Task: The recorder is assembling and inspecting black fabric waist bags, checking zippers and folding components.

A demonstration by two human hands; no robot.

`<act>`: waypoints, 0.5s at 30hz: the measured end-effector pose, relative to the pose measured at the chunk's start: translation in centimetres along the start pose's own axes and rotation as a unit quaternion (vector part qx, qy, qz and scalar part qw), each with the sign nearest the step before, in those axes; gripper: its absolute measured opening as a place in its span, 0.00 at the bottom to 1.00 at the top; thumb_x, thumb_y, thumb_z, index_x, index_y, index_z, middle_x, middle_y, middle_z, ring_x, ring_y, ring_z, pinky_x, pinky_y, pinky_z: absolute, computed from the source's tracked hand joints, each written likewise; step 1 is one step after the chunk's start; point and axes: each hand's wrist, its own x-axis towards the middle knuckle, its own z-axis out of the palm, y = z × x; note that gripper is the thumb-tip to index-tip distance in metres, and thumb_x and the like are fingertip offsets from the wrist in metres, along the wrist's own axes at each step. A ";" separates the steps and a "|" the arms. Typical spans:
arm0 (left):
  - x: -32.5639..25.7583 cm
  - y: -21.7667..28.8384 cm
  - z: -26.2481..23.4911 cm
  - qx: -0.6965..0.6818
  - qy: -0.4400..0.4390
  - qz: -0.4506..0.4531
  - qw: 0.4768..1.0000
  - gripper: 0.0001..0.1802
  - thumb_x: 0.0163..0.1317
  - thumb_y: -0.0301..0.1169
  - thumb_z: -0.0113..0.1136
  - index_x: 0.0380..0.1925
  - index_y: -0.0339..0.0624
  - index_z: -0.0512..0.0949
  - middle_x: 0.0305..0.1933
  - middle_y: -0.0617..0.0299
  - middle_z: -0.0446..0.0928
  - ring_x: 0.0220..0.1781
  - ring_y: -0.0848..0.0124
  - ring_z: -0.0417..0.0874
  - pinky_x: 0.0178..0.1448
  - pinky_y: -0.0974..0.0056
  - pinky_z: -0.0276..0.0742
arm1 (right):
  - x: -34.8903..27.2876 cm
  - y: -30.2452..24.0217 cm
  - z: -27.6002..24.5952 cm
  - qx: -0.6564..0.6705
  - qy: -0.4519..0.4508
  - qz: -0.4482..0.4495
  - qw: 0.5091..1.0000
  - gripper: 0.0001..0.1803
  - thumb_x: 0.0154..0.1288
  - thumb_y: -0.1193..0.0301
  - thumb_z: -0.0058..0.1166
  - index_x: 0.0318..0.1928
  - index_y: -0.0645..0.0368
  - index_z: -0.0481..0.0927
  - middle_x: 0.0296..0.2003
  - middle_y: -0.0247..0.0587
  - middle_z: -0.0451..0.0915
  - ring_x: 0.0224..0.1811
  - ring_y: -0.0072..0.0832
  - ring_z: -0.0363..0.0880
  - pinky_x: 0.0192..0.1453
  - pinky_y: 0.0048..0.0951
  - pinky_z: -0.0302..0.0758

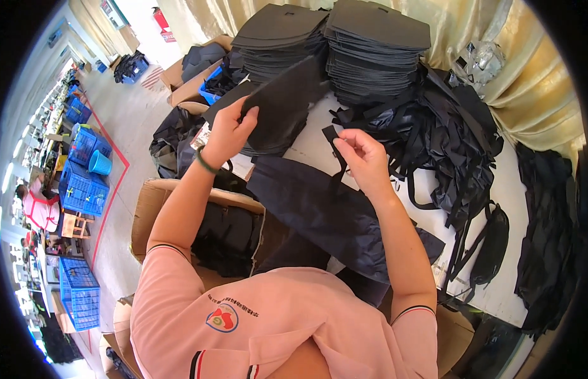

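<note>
My left hand (232,131) grips the edge of a flat black panel (284,101), which tilts up over the near stack on the table. Between the thumb and fingers of my right hand (365,158) is the end of a black strap (332,136); the strap hangs down toward a dark fabric piece (306,196). That fabric lies across the table's near edge and over my lap. The two hands are apart, the panel to the left and the strap to the right. Where the strap's lower end goes cannot be made out.
Two tall stacks of black panels (376,47) stand at the back. A heap of black straps and fabric (439,145) covers the table's (426,183) right part. An open cardboard box (156,208) sits at my left. Blue crates (84,186) line the aisle beyond, where another person (42,208) sits.
</note>
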 end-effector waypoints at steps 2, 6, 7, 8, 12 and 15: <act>-0.8 3.0 0.5 -0.190 -0.012 -0.014 0.982 0.10 0.69 0.27 0.52 0.45 0.32 0.77 0.25 0.69 0.71 0.28 0.84 0.65 0.31 0.74 0.65 | 0.3 0.0 -0.2 -0.026 -0.003 -0.003 1.000 0.04 0.68 0.76 0.57 0.41 0.61 0.81 0.27 0.25 0.79 0.26 0.08 0.72 0.25 0.15 0.65; -1.7 6.6 0.5 -0.129 -0.050 0.009 0.990 0.08 0.68 0.25 0.53 0.43 0.31 0.76 0.24 0.73 0.68 0.28 0.86 0.63 0.30 0.75 0.62 | 0.2 0.3 -0.4 -0.040 0.060 -0.022 0.997 0.05 0.62 0.74 0.60 0.39 0.61 0.82 0.23 0.30 0.78 0.21 0.12 0.68 0.26 0.19 0.66; -1.8 6.5 0.5 -0.121 -0.049 0.021 0.991 0.09 0.68 0.25 0.53 0.43 0.31 0.76 0.24 0.73 0.68 0.27 0.85 0.63 0.30 0.75 0.62 | 0.1 0.3 -0.6 -0.049 0.070 -0.028 0.996 0.05 0.62 0.74 0.60 0.39 0.61 0.82 0.22 0.29 0.77 0.21 0.12 0.67 0.25 0.19 0.65; -1.9 6.6 0.5 -0.121 -0.052 0.023 0.991 0.09 0.68 0.25 0.53 0.43 0.31 0.76 0.24 0.73 0.68 0.27 0.85 0.63 0.30 0.75 0.62 | -0.1 0.3 -0.8 -0.057 0.081 -0.035 0.994 0.05 0.62 0.74 0.60 0.38 0.60 0.82 0.22 0.29 0.77 0.20 0.12 0.67 0.25 0.19 0.65; -2.1 6.2 0.6 -0.163 -0.085 0.001 0.983 0.10 0.68 0.26 0.54 0.45 0.31 0.77 0.26 0.70 0.71 0.30 0.83 0.66 0.33 0.74 0.65 | -0.6 0.5 -1.7 -0.088 0.087 -0.010 0.992 0.05 0.61 0.75 0.60 0.38 0.60 0.82 0.21 0.27 0.77 0.20 0.11 0.67 0.24 0.19 0.64; -1.6 6.3 -0.2 -0.180 -0.199 0.098 0.958 0.15 0.65 0.28 0.57 0.50 0.33 0.76 0.36 0.65 0.76 0.35 0.78 0.73 0.41 0.71 0.70 | -1.1 0.1 -1.8 -0.119 0.099 -0.028 0.988 0.06 0.60 0.75 0.61 0.39 0.60 0.82 0.21 0.25 0.78 0.19 0.11 0.66 0.24 0.19 0.63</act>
